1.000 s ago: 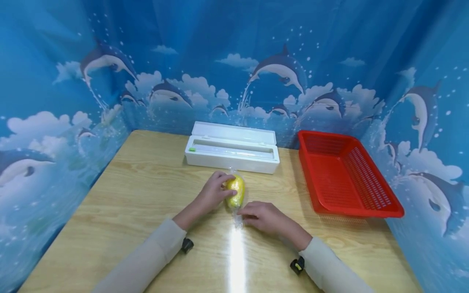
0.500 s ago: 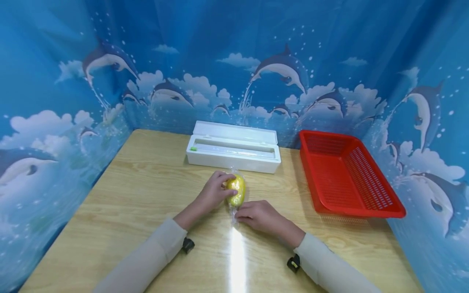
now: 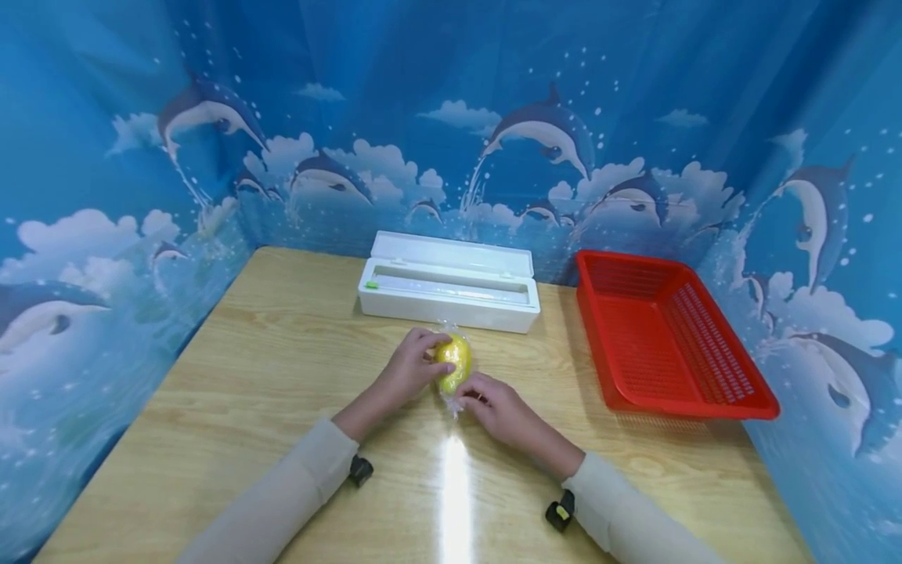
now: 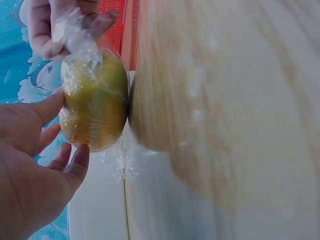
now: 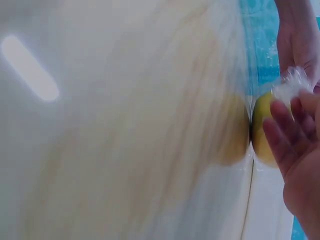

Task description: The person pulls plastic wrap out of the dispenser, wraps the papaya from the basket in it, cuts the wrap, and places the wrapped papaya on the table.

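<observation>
A yellow mango in clear cling film lies on the wooden table, a greenish patch showing on it in the left wrist view. My left hand holds it from the left, thumb and fingertips against the wrapped skin. At the mango's near end, my right hand pinches the gathered tail of cling film between thumb and finger. A crinkled bit of film sticks out at the far end. In the right wrist view, the fingers of my right hand partly cover the mango.
Behind the mango stands a white cling film dispenser, its lid raised and a green slider at its left end. A red plastic basket sits at the right. A dolphin-print curtain surrounds the table's back and sides.
My right hand has moved up and in toward the mango, bringing the film tail closer against its near end. My left hand keeps its hold in nearly the same place.
</observation>
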A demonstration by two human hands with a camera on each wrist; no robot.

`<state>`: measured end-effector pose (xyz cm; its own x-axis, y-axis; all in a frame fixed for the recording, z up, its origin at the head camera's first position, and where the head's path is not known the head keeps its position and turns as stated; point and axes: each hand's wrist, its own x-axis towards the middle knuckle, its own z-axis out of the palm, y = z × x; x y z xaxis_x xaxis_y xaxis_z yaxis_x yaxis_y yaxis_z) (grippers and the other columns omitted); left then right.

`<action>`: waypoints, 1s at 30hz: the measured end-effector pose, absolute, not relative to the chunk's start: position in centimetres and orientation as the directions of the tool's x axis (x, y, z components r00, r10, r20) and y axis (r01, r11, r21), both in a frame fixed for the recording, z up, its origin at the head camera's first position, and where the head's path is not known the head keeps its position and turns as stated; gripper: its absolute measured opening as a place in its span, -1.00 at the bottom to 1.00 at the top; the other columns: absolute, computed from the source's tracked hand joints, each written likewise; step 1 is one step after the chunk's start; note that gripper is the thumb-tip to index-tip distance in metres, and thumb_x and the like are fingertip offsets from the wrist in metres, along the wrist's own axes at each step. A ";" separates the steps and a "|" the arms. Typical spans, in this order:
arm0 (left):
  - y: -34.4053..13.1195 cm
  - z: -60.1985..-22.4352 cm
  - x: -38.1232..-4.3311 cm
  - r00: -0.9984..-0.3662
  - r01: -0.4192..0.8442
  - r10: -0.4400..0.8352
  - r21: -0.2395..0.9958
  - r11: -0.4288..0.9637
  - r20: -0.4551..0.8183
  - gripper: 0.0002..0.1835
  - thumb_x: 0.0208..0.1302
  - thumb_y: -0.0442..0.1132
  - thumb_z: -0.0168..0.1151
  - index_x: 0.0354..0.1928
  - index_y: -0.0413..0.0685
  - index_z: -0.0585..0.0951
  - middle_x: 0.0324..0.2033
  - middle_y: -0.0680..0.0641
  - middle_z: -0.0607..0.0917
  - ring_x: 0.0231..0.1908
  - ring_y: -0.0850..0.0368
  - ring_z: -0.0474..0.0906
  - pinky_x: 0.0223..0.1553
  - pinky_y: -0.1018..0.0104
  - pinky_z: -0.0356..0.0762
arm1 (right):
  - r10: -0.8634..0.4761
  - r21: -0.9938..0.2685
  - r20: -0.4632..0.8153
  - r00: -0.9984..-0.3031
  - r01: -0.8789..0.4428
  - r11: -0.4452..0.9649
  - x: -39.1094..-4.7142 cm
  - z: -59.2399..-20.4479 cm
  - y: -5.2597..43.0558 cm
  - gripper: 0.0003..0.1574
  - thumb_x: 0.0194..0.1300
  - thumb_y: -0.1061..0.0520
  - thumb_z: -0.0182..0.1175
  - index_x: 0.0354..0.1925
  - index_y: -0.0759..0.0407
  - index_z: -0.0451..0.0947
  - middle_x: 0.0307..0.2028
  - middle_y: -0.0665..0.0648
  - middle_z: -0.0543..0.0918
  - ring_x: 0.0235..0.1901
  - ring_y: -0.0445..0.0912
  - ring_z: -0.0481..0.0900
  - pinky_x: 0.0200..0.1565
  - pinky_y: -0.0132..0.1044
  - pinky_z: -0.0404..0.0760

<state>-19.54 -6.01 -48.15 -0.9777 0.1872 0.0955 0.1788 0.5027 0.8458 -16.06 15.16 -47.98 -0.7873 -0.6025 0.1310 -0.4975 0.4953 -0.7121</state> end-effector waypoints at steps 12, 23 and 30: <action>-5.9 -47.8 -19.6 -0.976 0.180 0.205 0.825 0.536 0.080 -0.45 0.22 -0.22 0.46 0.26 -0.03 0.58 0.09 -0.14 0.48 -0.01 0.05 0.53 0.05 0.19 0.64 | -0.283 -0.814 0.050 -0.958 -0.204 0.545 -16.6 -48.1 13.3 -0.93 0.44 0.13 0.19 -0.15 -0.04 0.59 -0.32 -0.03 0.57 -0.34 -0.13 0.50 -0.33 -0.34 0.55; -6.7 -47.3 -19.6 -0.962 0.173 0.272 0.835 0.523 0.029 -0.40 0.25 -0.12 0.43 0.33 0.02 0.52 0.19 -0.16 0.43 0.04 -0.01 0.53 0.10 0.16 0.63 | -0.259 -0.754 0.154 -0.953 -0.283 0.592 -17.6 -48.3 12.9 -0.72 0.33 0.07 0.33 0.00 -0.01 0.59 0.00 0.01 0.52 0.02 -0.04 0.51 0.04 -0.09 0.62; -6.8 -46.9 -19.3 -0.929 0.253 0.370 0.776 0.578 0.027 -0.07 -0.03 0.05 0.61 0.40 -0.01 0.42 0.28 -0.25 0.35 0.17 -0.13 0.44 0.15 0.00 0.58 | -0.321 -0.776 0.113 -0.940 -0.285 0.563 -18.0 -48.2 13.4 -0.30 0.36 0.07 0.29 0.41 -0.03 0.36 0.54 0.10 0.18 0.53 0.13 0.10 0.42 0.29 0.21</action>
